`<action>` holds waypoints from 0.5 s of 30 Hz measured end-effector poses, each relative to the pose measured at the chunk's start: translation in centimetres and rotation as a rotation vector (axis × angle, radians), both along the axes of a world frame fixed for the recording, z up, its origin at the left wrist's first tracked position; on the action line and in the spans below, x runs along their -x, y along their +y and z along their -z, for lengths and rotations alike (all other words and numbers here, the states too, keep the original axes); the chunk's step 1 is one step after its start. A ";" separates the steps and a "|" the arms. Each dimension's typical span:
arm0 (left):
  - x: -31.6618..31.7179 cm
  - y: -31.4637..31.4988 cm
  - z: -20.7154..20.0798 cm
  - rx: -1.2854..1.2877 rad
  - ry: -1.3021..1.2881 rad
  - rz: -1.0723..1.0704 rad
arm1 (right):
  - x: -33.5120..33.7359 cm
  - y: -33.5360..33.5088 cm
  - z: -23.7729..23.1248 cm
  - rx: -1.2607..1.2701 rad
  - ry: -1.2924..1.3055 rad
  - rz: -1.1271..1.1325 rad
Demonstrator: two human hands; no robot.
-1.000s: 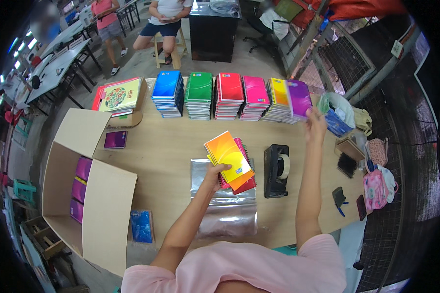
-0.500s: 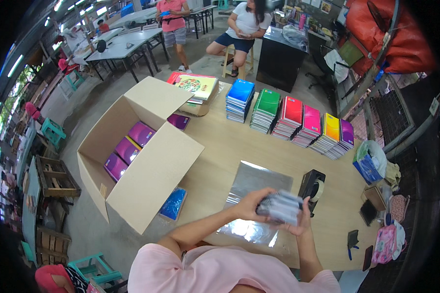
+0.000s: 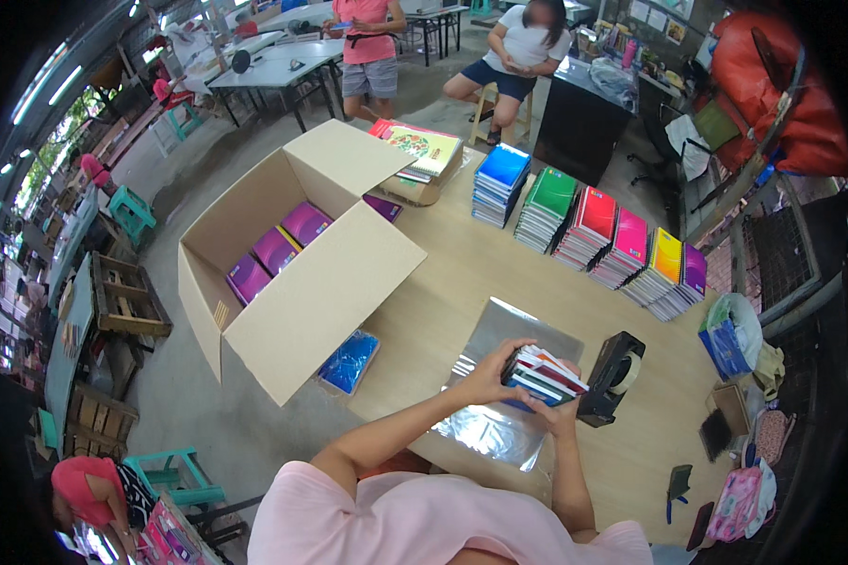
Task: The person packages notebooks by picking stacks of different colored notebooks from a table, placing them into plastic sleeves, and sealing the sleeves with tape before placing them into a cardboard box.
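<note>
Between my two hands is a small stack of notebooks (image 3: 545, 374), its edges showing white, red and blue. My left hand (image 3: 493, 375) grips its left side, fingers wrapped round it. On the right and lower side my right hand (image 3: 562, 407) holds the same stack, partly hidden by it. Beneath the hands a clear plastic sheet (image 3: 485, 438) lies on the table and reflects light. A black tape dispenser (image 3: 611, 381) with a roll of tape stands just right of my right hand.
An open cardboard box (image 3: 325, 297) with purple notebook packs (image 3: 276, 250) stands at left. Stacks of coloured spiral notebooks (image 3: 584, 226) line the table's far edge. A blue pack (image 3: 349, 363) lies beside the box. Bags (image 3: 740, 504) and a cutter-like tool (image 3: 676, 488) are at right. Two people are beyond the table.
The stack, blurred and grey-white before, has turned in my hands and now shows its coloured edges. The whole view has shifted, with the table's things appearing farther right.
</note>
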State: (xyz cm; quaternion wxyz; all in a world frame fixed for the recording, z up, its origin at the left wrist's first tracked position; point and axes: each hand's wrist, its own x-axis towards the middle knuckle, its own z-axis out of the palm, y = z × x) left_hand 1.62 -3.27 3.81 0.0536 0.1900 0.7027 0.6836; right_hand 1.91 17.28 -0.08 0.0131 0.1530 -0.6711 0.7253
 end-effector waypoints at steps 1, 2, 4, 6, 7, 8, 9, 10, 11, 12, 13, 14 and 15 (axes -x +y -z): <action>0.2 -0.4 1.1 0.028 0.075 -0.060 | 0.3 -0.7 0.8 0.049 -0.013 -0.006; 0.4 -0.8 2.2 0.056 0.150 -0.118 | 0.5 -1.2 1.6 0.097 -0.027 -0.010; 0.2 -0.7 5.2 -0.037 0.017 -0.169 | 0.5 -2.9 2.1 0.104 -0.024 0.036; -0.1 -0.1 7.3 -0.125 -0.289 -0.134 | 0.3 -3.5 4.1 -0.012 -0.069 0.128; -0.1 0.1 8.5 -0.181 -0.204 -0.210 | 0.1 -4.1 4.7 -0.051 -0.046 0.180; -0.3 0.4 9.6 -0.119 -0.143 -0.233 | -0.1 -4.5 5.2 -0.038 -0.010 0.203; -0.1 0.9 9.3 -0.062 -0.082 -0.242 | 0.0 -4.6 5.6 -0.031 0.028 0.238; 0.2 1.0 8.9 -0.005 -0.021 -0.251 | 0.1 -4.7 6.0 -0.023 0.067 0.272; 0.0 0.9 8.6 -0.028 0.073 -0.224 | 0.1 -4.6 6.4 0.004 0.011 0.275; -0.3 0.7 8.7 -0.028 -0.014 -0.217 | -0.3 -4.7 6.0 0.030 -0.053 0.268; -0.6 0.6 8.9 -0.028 -0.100 -0.210 | -0.8 -4.9 5.6 0.055 -0.118 0.262; -1.0 0.5 9.0 -0.028 -0.187 -0.203 | -1.2 -5.1 5.2 0.080 -0.183 0.255; -1.2 0.9 9.2 -0.061 -0.131 -0.220 | -1.3 -5.6 4.9 0.127 -0.139 0.291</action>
